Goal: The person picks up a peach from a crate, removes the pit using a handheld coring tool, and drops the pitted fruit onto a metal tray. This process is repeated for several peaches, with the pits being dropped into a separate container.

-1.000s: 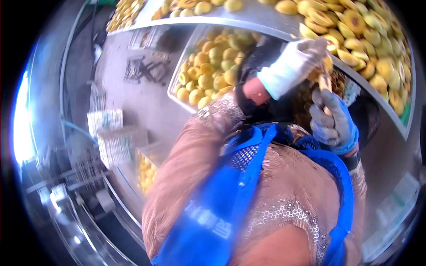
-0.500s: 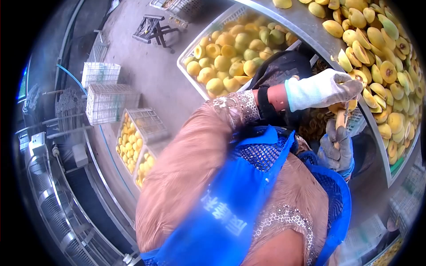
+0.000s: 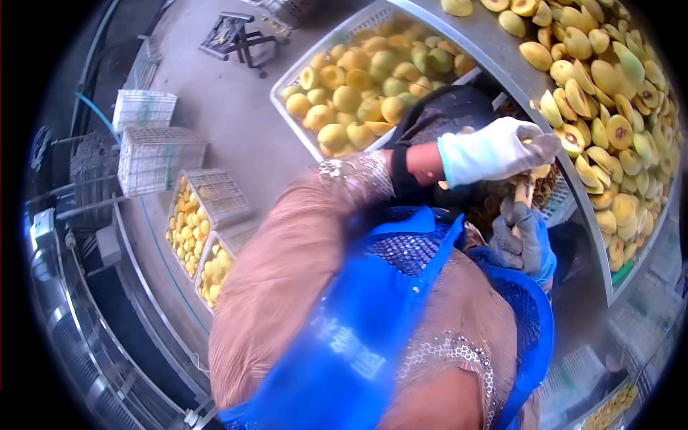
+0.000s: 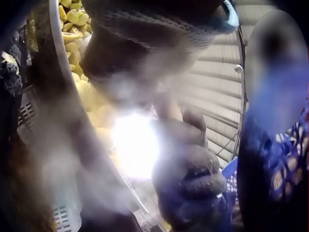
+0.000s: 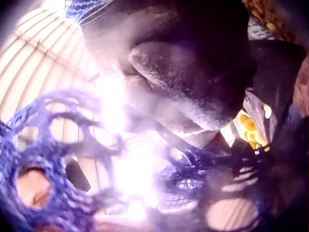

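Observation:
In the head view the left hand (image 3: pixel 494 152), in a white glove with a pale blue cuff, curls its fingers over a yellow fruit piece (image 3: pixel 541 171), mostly covered. Just below, the right hand (image 3: pixel 522 242), in a grey and blue glove, grips the light handle (image 3: pixel 524 190) of a tool; its tip is hidden at the fruit. The left wrist view has the left hand (image 4: pixel 140 53) above the right hand (image 4: pixel 190 176), with glare between them. Close up and dark in the right wrist view, the right hand (image 5: pixel 188 77) hides what it holds.
Many cut yellow fruits (image 3: pixel 602 79) lie on the metal table (image 3: pixel 494 54) at right. A white crate (image 3: pixel 281 86) of fruit stands left of it. Farther left are stacked crates (image 3: pixel 161 154), crates of fruit (image 3: pixel 188 222) and a folding stool (image 3: pixel 236 39).
The head view has turned and steadied since the first frame. Since half a second ago, both hands sit slightly farther left in view, still close together at the fruit and tool.

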Demonstrator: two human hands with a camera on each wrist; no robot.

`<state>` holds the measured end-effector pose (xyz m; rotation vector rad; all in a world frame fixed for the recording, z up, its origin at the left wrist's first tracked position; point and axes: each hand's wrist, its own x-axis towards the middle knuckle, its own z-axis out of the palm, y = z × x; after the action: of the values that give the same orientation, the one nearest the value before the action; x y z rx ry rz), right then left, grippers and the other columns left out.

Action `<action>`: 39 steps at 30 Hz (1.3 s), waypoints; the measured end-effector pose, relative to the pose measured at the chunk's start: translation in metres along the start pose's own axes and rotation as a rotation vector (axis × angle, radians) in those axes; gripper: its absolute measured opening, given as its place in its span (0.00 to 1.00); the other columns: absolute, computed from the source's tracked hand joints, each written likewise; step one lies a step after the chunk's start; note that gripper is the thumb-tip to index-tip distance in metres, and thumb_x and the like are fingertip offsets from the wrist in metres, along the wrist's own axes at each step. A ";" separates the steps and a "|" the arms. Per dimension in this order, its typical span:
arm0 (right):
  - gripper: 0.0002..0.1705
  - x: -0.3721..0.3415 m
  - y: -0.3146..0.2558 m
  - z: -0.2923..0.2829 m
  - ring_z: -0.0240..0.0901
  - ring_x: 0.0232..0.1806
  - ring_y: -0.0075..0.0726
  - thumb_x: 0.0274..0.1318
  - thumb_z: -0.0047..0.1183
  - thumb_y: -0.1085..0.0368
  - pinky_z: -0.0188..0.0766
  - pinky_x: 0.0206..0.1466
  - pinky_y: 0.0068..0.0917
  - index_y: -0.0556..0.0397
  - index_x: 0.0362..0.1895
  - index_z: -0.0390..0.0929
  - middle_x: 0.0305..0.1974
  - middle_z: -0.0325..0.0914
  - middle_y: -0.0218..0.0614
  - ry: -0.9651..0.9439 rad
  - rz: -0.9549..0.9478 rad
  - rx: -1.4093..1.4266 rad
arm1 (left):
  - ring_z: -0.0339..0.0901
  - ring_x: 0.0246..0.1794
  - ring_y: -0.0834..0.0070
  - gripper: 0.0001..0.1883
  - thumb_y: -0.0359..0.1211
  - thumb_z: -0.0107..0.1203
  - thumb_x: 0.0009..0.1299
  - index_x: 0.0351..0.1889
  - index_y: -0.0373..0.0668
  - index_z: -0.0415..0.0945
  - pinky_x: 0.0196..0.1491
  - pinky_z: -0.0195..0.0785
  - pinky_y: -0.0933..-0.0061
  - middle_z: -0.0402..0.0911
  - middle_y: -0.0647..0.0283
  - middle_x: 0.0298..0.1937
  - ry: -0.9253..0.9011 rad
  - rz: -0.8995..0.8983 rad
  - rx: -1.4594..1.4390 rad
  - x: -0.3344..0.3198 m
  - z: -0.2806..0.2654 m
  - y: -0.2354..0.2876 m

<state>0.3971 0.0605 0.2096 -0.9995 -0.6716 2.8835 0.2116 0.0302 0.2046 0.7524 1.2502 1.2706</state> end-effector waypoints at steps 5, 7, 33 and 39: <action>0.12 0.007 -0.001 -0.007 0.42 0.08 0.14 0.70 0.44 0.57 0.40 0.08 0.14 0.48 0.35 0.64 0.13 0.52 0.22 -0.152 0.084 0.159 | 0.71 0.34 0.85 0.24 0.50 0.56 0.73 0.45 0.34 0.79 0.37 0.70 0.77 0.80 0.68 0.32 0.059 0.248 0.025 -0.006 -0.002 0.001; 0.11 0.011 0.000 -0.004 0.42 0.08 0.14 0.71 0.43 0.58 0.40 0.09 0.14 0.48 0.35 0.64 0.13 0.52 0.22 -0.179 0.052 0.110 | 0.73 0.36 0.83 0.25 0.50 0.56 0.73 0.48 0.34 0.78 0.38 0.72 0.76 0.81 0.67 0.36 -0.056 0.422 0.121 0.003 -0.014 -0.010; 0.10 -0.020 -0.019 0.016 0.46 0.10 0.13 0.68 0.49 0.59 0.42 0.10 0.14 0.48 0.37 0.65 0.15 0.55 0.20 -0.182 0.020 -0.129 | 0.75 0.33 0.86 0.20 0.48 0.54 0.74 0.46 0.40 0.79 0.33 0.71 0.83 0.79 0.68 0.36 0.013 0.288 0.075 -0.012 0.003 0.009; 0.10 -0.018 -0.013 0.007 0.49 0.11 0.14 0.68 0.50 0.58 0.42 0.12 0.15 0.46 0.35 0.65 0.17 0.57 0.20 -0.167 -0.035 -0.213 | 0.76 0.31 0.85 0.19 0.46 0.56 0.73 0.47 0.39 0.78 0.28 0.72 0.83 0.81 0.68 0.37 0.081 0.332 -0.088 -0.007 0.014 -0.003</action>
<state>0.4052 0.0670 0.2303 -0.7580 -1.0140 2.9354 0.2270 0.0264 0.2066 0.8770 1.1555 1.6290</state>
